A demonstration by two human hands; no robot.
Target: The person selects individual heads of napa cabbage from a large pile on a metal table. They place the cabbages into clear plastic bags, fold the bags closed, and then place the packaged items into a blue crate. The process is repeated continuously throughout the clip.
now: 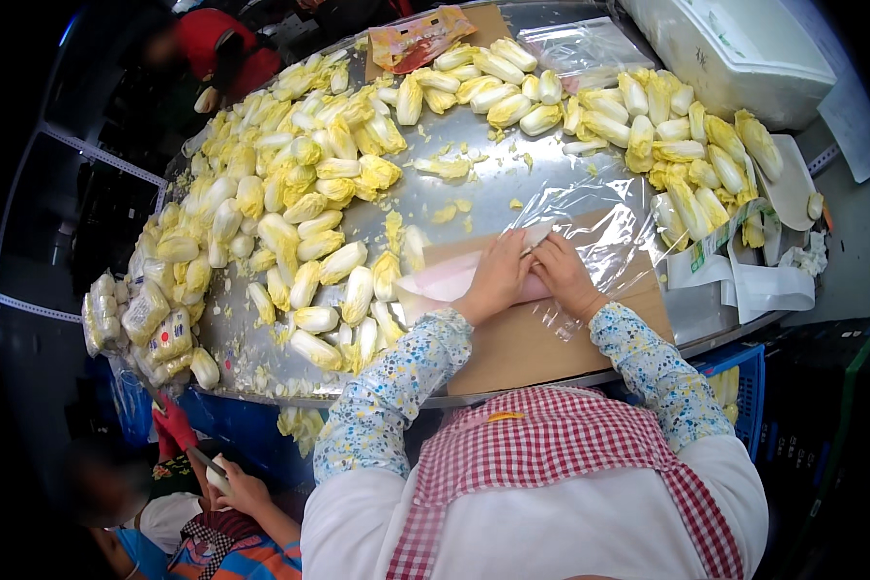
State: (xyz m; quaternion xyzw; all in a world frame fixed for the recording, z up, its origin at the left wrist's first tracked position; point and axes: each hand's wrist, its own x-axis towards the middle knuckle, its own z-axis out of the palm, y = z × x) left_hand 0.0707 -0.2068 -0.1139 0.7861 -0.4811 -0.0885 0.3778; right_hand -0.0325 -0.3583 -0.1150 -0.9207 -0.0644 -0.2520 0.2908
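Nearest me, my two forearms in flowered sleeves come up over a checked apron to the bench [512, 198], a round metal top. My left hand [498, 278] lies flat, fingers together, pressing on a pink sheet [447, 280]; my right hand [563, 275] lies just beside it, fingers curled down on the clear plastic bag [599, 227] that spreads over the brown board [522, 353]. Whether either hand pinches the film or only presses it I cannot tell. I judge the bag light, limp and slippery, apt to crease and cling; it is best taken at its open edge, between thumb and fingertips, not at the middle. One bag is under my hands; one more flat clear bag [585, 43] lies at the far rim. The small cabbages [304, 208] are too many to count: one large heap to the left, a smaller one [691, 159] to the right. Bagged cabbages [150, 324] hang at the left rim. At lower left another person's hand [232, 483] holds a knife. Farthest off stands one white foam box [735, 48].
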